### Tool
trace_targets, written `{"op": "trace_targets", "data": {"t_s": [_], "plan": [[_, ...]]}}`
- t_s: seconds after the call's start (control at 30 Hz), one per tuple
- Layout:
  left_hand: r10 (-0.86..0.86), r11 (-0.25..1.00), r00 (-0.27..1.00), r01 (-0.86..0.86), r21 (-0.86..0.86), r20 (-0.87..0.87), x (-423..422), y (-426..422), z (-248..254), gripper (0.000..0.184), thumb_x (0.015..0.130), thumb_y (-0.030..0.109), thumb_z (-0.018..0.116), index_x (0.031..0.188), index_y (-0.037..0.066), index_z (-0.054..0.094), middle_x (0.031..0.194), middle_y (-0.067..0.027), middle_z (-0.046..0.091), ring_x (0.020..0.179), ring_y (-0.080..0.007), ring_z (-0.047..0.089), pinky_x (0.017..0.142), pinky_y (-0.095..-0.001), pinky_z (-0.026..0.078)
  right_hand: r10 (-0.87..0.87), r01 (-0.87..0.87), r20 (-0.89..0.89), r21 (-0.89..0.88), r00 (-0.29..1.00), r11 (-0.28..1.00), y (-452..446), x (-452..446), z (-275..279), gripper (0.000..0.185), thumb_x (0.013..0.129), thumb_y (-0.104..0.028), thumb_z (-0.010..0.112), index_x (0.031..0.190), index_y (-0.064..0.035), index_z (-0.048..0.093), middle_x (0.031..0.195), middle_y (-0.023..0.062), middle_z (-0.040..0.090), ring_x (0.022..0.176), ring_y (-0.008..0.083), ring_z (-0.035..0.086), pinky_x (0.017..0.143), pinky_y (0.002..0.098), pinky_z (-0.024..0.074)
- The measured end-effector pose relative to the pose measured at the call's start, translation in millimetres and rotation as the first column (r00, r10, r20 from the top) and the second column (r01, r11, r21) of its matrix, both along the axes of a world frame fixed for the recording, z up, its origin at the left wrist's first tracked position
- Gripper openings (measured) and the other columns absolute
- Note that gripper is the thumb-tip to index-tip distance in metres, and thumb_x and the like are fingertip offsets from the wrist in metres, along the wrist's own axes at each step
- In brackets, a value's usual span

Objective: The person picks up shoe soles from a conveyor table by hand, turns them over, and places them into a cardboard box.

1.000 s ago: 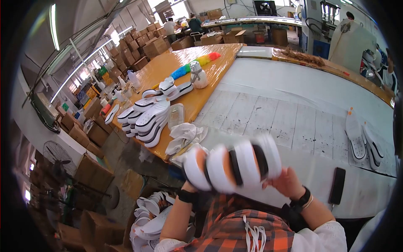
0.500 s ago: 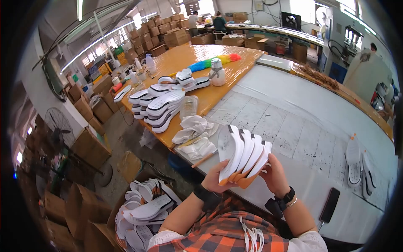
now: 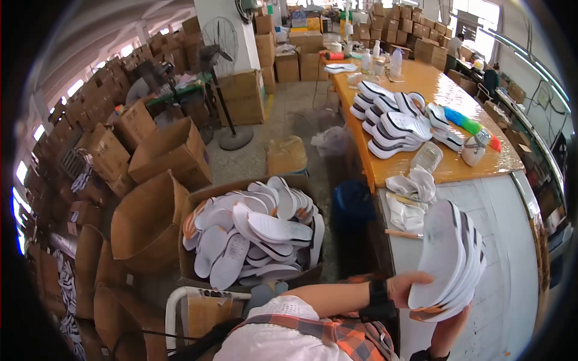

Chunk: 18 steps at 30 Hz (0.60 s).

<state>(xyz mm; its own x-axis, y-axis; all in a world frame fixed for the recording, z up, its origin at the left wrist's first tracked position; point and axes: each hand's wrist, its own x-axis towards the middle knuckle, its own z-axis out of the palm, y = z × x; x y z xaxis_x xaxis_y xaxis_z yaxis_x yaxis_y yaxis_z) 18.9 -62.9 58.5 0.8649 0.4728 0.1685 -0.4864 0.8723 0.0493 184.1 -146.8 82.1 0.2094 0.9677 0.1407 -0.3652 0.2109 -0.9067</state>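
A stack of several white shoe soles (image 3: 444, 259) with dark edge stripes and orange at the lower end is held upright in front of me. My left hand (image 3: 410, 287) grips its lower left side, thumb across the face of the nearest sole. Under the lower end on the other side is my right hand (image 3: 453, 330), its fingers mostly hidden behind the soles. White cloths (image 3: 409, 201) and a wooden-handled tool (image 3: 403, 233) lie just left of the stack on the grey table (image 3: 506, 253).
Left of me stands a carton full of loose soles (image 3: 241, 234), with open cardboard boxes (image 3: 150, 222) beyond it. Piled soles (image 3: 400, 129), a clear plastic box (image 3: 427, 157) and bottles (image 3: 396, 62) occupy the orange tabletop (image 3: 385, 174). A standing fan (image 3: 235, 137) and a blue bin (image 3: 355, 204) are on the floor.
My view has swung left and now takes in the whole carton of soles. Both hands still hold the stack, which appears farther right in view.
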Motion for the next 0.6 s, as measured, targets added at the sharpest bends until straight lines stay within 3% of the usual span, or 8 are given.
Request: {"op": "trace_targets", "data": {"t_s": [0.1,0.2,0.23,0.27,0.33,0.47,0.6], "plan": [[0.101,0.995,0.992,-0.102,-0.011,-0.07,-17.2,9.8,17.6,0.047,0.081,0.021,0.054,0.122,0.0,0.045,0.117,-0.0141,0.054,0.103,-0.0262,0.056,0.09,-0.0391,0.045,0.0,0.001,0.071,-0.005,0.997,1.0,15.6,-13.6,17.2,0.046,0.094,-0.026,0.036,0.132,-0.0018,0.031,0.131,0.009,0.039,0.121,0.0205,0.038,0.098,0.0341,0.0327],[0.127,0.991,0.991,-0.128,-0.03,-0.032,-34.8,29.0,36.7,0.048,0.086,0.029,0.05,0.125,0.003,0.042,0.121,-0.0143,0.05,0.111,-0.0287,0.049,0.096,-0.0427,0.038,0.015,-0.016,0.215,0.002,0.977,1.0,34.4,-36.9,32.9,0.045,0.093,-0.017,0.036,0.133,-0.0008,0.028,0.13,0.0093,0.04,0.116,0.0205,0.045,0.09,0.0335,0.0412],[0.08,0.997,0.997,-0.08,-0.023,-0.011,-39.7,35.3,41.3,0.051,0.086,0.032,0.049,0.127,0.005,0.04,0.124,-0.0139,0.048,0.113,-0.0293,0.047,0.095,-0.0429,0.037,0.036,-0.034,0.196,-0.013,0.98,0.999,40.7,-38.8,34.7,0.057,0.084,-0.003,0.041,0.138,0.0006,0.02,0.137,0.0098,0.031,0.102,0.0164,0.05,0.08,0.0297,0.0451],[0.038,0.999,0.999,-0.038,-0.015,0.007,-46.5,41.1,48.3,0.053,0.085,0.035,0.049,0.129,0.006,0.038,0.127,-0.0134,0.045,0.115,-0.0299,0.045,0.095,-0.043,0.036,0.062,-0.056,0.275,-0.028,0.959,0.998,46.2,-40.3,37.2,0.059,0.085,-0.004,0.043,0.138,0.0005,0.019,0.138,0.0099,0.031,0.095,0.0139,0.05,0.079,0.0288,0.0444],[0.075,0.997,0.987,-0.078,-0.015,-0.145,-55.9,46.1,64.8,0.057,0.085,0.039,0.047,0.131,0.008,0.035,0.127,-0.0123,0.042,0.115,-0.0319,0.044,0.094,-0.045,0.035,0.129,-0.14,0.297,0.015,0.946,0.99,56.1,-50.3,47.8,0.061,0.084,-0.005,0.045,0.139,0.0004,0.018,0.138,0.0104,0.03,0.091,0.0134,0.05,0.079,0.0276,0.0438],[0.044,0.992,0.988,-0.06,-0.108,-0.148,-68.0,50.6,76.3,0.054,0.084,0.036,0.048,0.13,0.009,0.037,0.125,-0.0125,0.044,0.111,-0.0281,0.045,0.088,-0.0458,0.037,0.138,-0.179,0.408,0.064,0.902,0.982,67.4,-60.1,56.5,0.07,0.084,-0.018,0.056,0.139,-0.0001,0.016,0.137,0.0108,0.031,0.09,0.0135,0.049,0.08,0.0264,0.0434],[0.061,0.995,0.991,-0.071,-0.077,-0.117,-68.1,49.9,73.8,0.051,0.084,0.03,0.049,0.129,0.008,0.039,0.124,-0.013,0.047,0.11,-0.0271,0.047,0.09,-0.0462,0.038,0.132,-0.171,0.401,0.064,0.907,0.983,66.2,-60.3,60.3,0.065,0.085,-0.013,0.052,0.138,0.0003,0.019,0.132,0.0112,0.036,0.093,0.0151,0.051,0.079,0.0269,0.0441]]}}
